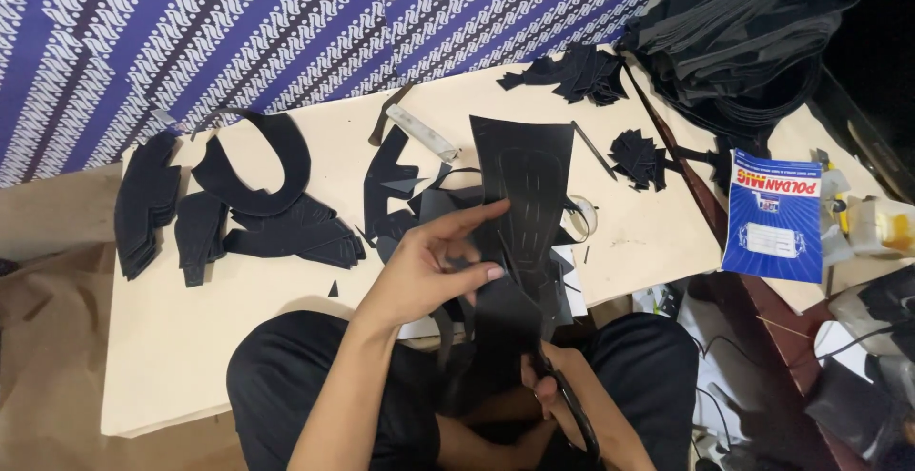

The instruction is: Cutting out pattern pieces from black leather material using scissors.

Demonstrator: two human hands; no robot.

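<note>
My left hand [431,269] pinches a large black shaped sheet [526,180] by its lower left edge, holding it up over my lap. The sheet is wide at the top and narrows downward, with faint stitch lines down its middle. My right hand [562,397] grips black scissors [575,412] low at the sheet's bottom end, blades pointing up toward the material. Both hands work above my black trousers, just in front of the cream board's [219,309] near edge.
Cut black pieces lie stacked at the board's left [145,202] and in curved shapes [276,194]. Small black scraps [572,72] sit at the far edge. A pile of black sheets [753,42] stands at the right, beside a blue booklet [774,214]. Patterned blue cloth [286,23] hangs behind.
</note>
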